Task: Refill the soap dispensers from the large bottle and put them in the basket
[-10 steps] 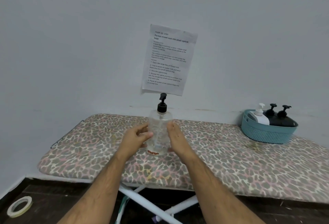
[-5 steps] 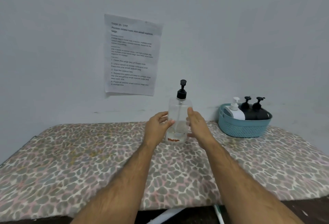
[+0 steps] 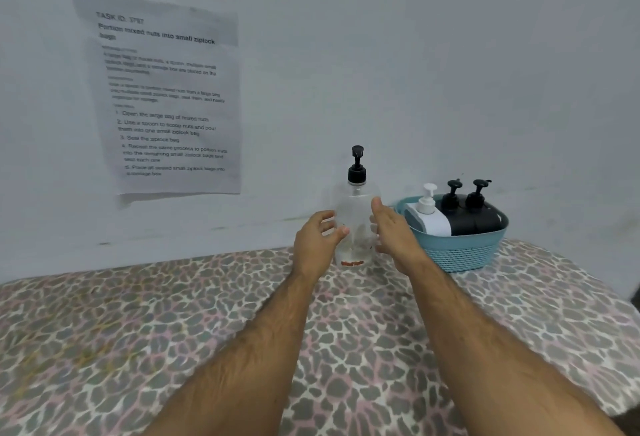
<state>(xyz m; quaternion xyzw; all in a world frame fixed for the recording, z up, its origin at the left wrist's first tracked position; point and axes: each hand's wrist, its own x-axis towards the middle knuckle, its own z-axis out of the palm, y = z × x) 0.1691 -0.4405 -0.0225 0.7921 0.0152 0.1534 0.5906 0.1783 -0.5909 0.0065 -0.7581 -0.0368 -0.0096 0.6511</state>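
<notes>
A clear bottle point(image 3: 356, 214) with a black pump stands upright at the far edge of the board, just left of the teal basket point(image 3: 460, 252). My left hand point(image 3: 317, 241) holds its left side with curled fingers and the thumb on the front. My right hand point(image 3: 394, 231) holds its right side, thumb pointing up. The bottle looks nearly empty, with a red mark near its base. Inside the basket lie a white dispenser point(image 3: 429, 217) and two black dispensers point(image 3: 474, 217) with their pumps up.
The leopard-print padded board point(image 3: 173, 331) fills the lower view and ends against the grey wall. A printed sheet point(image 3: 162, 89) is taped to the wall at the left. The board's right edge drops off at the far right.
Both hands have carried the clear bottle to the right, from under the printed sheet to just beside the basket. My view has moved closer to the board.
</notes>
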